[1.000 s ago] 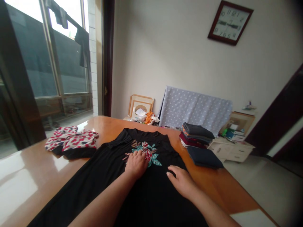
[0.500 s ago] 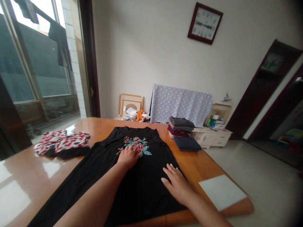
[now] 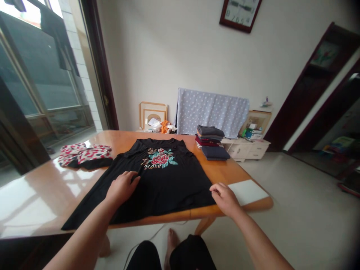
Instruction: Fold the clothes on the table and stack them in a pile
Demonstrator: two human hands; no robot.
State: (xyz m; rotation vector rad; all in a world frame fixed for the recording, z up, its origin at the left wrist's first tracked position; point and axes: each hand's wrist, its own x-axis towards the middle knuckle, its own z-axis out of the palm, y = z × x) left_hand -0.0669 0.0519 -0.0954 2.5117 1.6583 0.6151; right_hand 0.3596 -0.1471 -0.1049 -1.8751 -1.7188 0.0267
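Note:
A black shirt (image 3: 174, 187) lies spread on the wooden table, with a sparkly red rose, teal leaves and the word "Rose" on its chest. My left hand (image 3: 122, 188) rests on the shirt's left half, thumb apart from the loosely bent fingers, holding nothing. At the right edge of the shirt, near its lower corner, my right hand (image 3: 225, 198) pinches the cloth between thumb and fingers. The shirt's long left sleeve runs toward the near left table edge, partly behind my left forearm.
On the left of the table (image 3: 36, 191) lies a folded garment with red spots (image 3: 92, 154). A stack of folded clothes (image 3: 210, 137) sits at the far right side. A white sheet (image 3: 247, 192) lies near the right corner. Behind stands a low white cabinet (image 3: 249, 150).
My left hand has moved off the rose print, back and left. The right hand has gone from lying flat on the shirt to pinching its right edge. The view has tilted down.

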